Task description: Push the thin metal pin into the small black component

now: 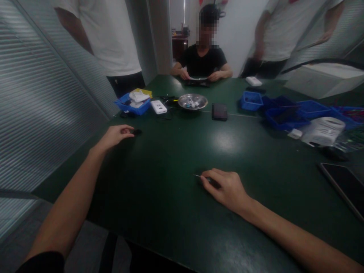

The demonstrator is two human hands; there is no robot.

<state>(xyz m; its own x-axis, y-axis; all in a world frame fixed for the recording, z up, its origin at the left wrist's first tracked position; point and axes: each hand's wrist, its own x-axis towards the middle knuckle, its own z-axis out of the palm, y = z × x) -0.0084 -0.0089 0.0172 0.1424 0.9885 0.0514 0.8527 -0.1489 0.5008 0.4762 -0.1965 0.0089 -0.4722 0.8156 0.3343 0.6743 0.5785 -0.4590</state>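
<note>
At the left of the green table [167,163], my left hand [116,135] is low over the surface, thumb and index finger apart. A small black object [137,132] lies right at those fingertips; what it is, I cannot make out. My right hand [227,186] rests on the table near the middle, its fingers closed around what looks like a small screwdriver [196,175]. Its thin metal shaft sticks out to the left, and most of the dark handle is hidden in the hand.
Across the table a person [203,58] in black handles a dark item; two others in white stand behind. A metal bowl [192,101], black box [219,112], white device [159,107] and blue bins [251,101] line the far side. A phone [345,185] lies right.
</note>
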